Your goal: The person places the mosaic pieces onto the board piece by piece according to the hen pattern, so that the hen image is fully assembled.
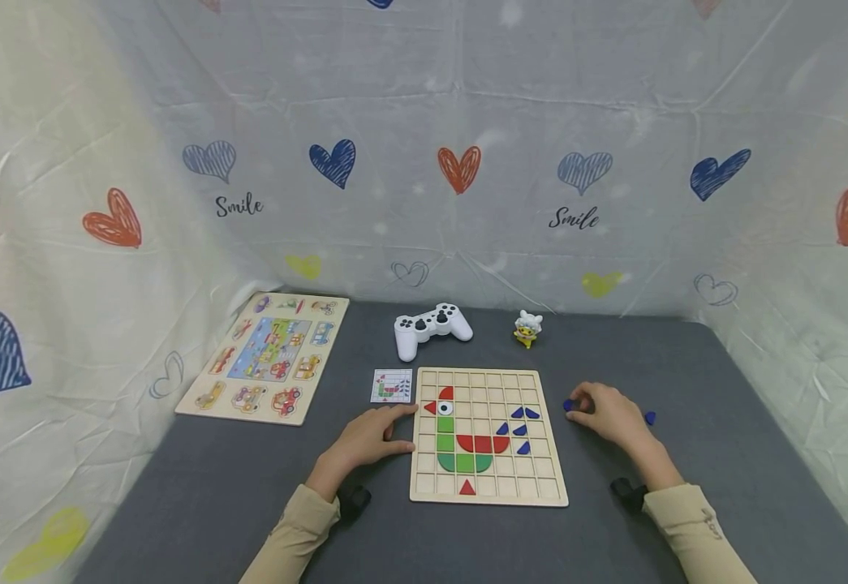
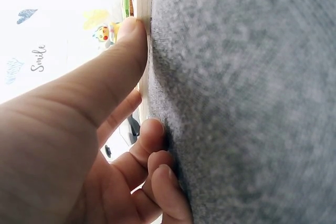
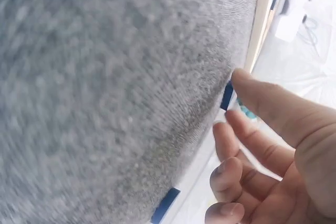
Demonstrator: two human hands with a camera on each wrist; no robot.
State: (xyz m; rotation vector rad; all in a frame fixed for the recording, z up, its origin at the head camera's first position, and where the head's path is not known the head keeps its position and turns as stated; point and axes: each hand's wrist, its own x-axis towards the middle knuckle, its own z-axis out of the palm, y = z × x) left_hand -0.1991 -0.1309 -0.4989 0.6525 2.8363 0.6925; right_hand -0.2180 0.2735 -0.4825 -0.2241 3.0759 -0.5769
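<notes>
A wooden grid board (image 1: pixel 488 495) lies in the middle of the table, bearing red, green and blue pieces and a white eye piece (image 1: pixel 445 408). My left hand (image 1: pixel 367 438) rests at its left edge, index finger and thumb spread and touching the rim; in the left wrist view the thumb (image 2: pixel 134 32) presses on the board's side. Right of the board, my right hand (image 1: pixel 606 412) pinches a small blue piece (image 3: pixel 227 96) between thumb and index finger, low at the tabletop. A second blue piece (image 1: pixel 650 418) lies beyond that hand, to its right.
A small printed pattern card (image 1: pixel 392 385) lies by the board's upper left corner. Behind stand a white game controller (image 1: pixel 432 328) and a small yellow-and-white figurine (image 1: pixel 527 328). A wooden picture puzzle (image 1: pixel 266 357) lies at the far left. A patterned curtain (image 1: pixel 424 97) surrounds the table.
</notes>
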